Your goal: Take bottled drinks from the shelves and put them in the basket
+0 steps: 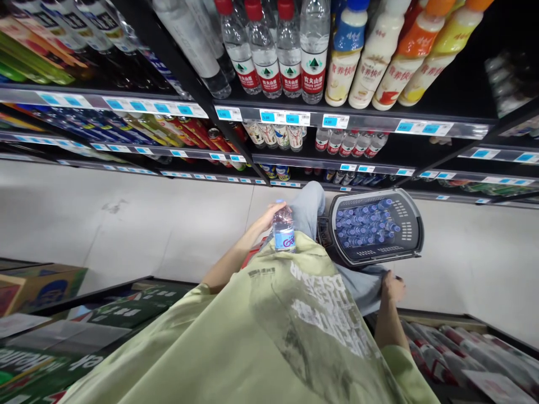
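Observation:
My left hand (pixel 273 215) is wrapped round a clear plastic water bottle (pixel 284 238). The bottle has a blue cap and a pale blue label, and it stands upright in front of my shirt. My right hand (pixel 394 287) is low at the right, beside my jeans leg; its fingers are blurred, and no object shows in it. Between my legs and the shelves, a dark grey shopping basket (pixel 415 224) sits on the floor. Inside it stand several blue-capped bottles (pixel 364 224), packed close together on one side.
Ahead, shelves (pixel 362 120) hold red-capped water bottles (pixel 290 62), milk-drink bottles (pixel 391 62) and cans (pixel 219 140). Behind me at the left are green cartons (pixel 135 306) and a brown box (pixel 46 283). Rows of bottles (pixel 463 348) lie in a rack at the lower right.

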`<state>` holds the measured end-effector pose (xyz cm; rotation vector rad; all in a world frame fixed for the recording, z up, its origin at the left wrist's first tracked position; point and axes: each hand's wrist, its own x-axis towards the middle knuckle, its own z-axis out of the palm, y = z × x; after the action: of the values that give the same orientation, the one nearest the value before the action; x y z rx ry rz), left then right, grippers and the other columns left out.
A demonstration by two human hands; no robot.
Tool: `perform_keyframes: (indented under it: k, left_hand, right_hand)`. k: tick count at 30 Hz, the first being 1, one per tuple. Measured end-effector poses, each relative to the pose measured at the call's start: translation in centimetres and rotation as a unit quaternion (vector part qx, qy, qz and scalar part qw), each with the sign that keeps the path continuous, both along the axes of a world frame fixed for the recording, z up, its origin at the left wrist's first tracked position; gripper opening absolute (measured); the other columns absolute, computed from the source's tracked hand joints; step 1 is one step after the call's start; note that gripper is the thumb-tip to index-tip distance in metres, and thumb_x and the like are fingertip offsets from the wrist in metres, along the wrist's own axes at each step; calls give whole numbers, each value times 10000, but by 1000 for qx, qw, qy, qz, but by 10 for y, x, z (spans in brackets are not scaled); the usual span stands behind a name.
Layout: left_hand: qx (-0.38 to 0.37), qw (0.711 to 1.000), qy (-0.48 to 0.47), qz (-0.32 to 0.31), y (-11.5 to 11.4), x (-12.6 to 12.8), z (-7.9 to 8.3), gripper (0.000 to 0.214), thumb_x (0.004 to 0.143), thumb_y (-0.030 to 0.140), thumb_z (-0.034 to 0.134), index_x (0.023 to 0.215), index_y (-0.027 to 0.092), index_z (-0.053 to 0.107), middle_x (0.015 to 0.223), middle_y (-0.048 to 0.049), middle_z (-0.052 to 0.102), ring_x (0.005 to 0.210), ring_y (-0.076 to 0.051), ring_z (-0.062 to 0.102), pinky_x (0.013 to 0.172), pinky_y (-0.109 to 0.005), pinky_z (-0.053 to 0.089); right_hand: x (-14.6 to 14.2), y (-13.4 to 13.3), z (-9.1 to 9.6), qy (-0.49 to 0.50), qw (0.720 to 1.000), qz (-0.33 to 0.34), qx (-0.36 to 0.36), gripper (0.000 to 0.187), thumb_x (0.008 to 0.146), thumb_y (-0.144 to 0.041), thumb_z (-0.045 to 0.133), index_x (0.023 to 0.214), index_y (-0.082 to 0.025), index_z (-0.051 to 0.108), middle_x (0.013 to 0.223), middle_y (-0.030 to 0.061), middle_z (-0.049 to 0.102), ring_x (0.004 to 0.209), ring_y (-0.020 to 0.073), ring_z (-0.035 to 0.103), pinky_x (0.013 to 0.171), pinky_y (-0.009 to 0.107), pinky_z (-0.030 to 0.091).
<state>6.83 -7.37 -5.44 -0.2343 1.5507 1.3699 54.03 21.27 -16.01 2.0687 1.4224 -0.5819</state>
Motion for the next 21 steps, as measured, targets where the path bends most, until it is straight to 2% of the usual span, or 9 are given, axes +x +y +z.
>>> perform_keyframes:
  k: [3, 7, 11, 14, 17, 21]
  left_hand:
    - [-13, 1000, 7, -28, 6, -3, -3, 305, 809, 454, 784, 732, 161, 756, 658, -63, 693, 624, -202, 666, 673, -329, 554]
    - [-10, 999, -2, -44, 19, 3, -6, 226, 817, 369, 742, 699, 177, 739, 700, -85, 728, 710, -228, 669, 732, -341, 552]
    - [52, 993, -98, -49, 25, 13, -3, 232, 866, 380, 671, 750, 189, 733, 888, -146, 797, 901, -308, 733, 866, -423, 586]
    - [95, 978, -182, -28, 25, 17, -1, 242, 858, 396, 659, 818, 167, 726, 873, -156, 790, 855, -312, 747, 873, -463, 589]
    - [105, 974, -199, -7, 22, 17, -1, 291, 798, 430, 679, 889, 156, 717, 832, -140, 775, 785, -292, 753, 830, -452, 597]
    - [122, 972, -202, -5, 16, 15, -3, 439, 695, 467, 704, 991, 143, 735, 880, -141, 787, 840, -313, 785, 830, -442, 615]
  right_hand:
    - [-3, -1, 1, -20, 1000, -10, 22, 621, 1050, -557, 405, 1469, -141, 600, 1503, 276, 607, 1401, 445, 580, 1110, 554, 511]
    - [-5, -2, 2, -27, 999, -10, 31, 615, 1043, -564, 448, 1445, -136, 629, 1469, 277, 637, 1367, 452, 604, 1080, 550, 527]
    - [-3, -1, 1, -25, 999, -4, 30, 606, 1048, -544, 454, 1446, -123, 634, 1448, 273, 660, 1368, 438, 614, 1125, 535, 503]
    - [-1, -1, 0, -20, 999, -3, 29, 612, 1049, -547, 448, 1449, -122, 634, 1451, 271, 661, 1375, 429, 615, 1135, 524, 497]
    - [1, -1, 0, -16, 999, -1, 35, 596, 1050, -541, 450, 1441, -131, 637, 1452, 277, 656, 1362, 444, 614, 1104, 545, 515]
    - [2, -2, -1, -11, 999, -2, 40, 600, 1047, -546, 452, 1429, -121, 637, 1464, 292, 640, 1363, 458, 605, 1098, 555, 519]
